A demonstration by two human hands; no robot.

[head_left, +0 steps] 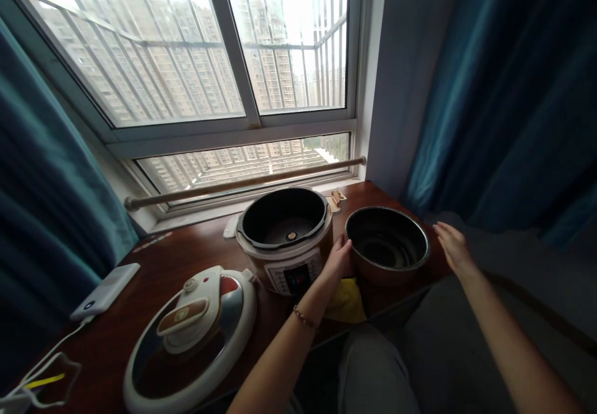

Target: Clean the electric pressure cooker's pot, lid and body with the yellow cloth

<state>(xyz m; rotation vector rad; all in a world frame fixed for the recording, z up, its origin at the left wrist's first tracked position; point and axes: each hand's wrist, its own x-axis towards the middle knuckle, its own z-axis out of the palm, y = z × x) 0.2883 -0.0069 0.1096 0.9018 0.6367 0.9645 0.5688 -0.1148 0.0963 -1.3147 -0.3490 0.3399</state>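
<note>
A dark inner pot [387, 265] with a black inside stands on the right of the wooden table. My left hand [339, 257] is at its left wall, fingertips by the rim; whether they touch is hard to tell. To the pot's right, my right hand [451, 245] is held apart from it, fingers stretched out and nothing in them. Left of the inner pot is an electric pressure cooker body [280, 255], uncovered, its front panel facing me. Its white-rimmed lid [191, 339] lies handle up at the front left. A yellow cloth [347, 302] lies under my left wrist.
A white power bank [105, 291] with a cable [51, 358] lies on the table [181, 252] at the left. Small brown items [336, 199] sit behind the cooker. A window with a rail [247, 183] closes off the back; blue curtains [508, 103] hang on both sides.
</note>
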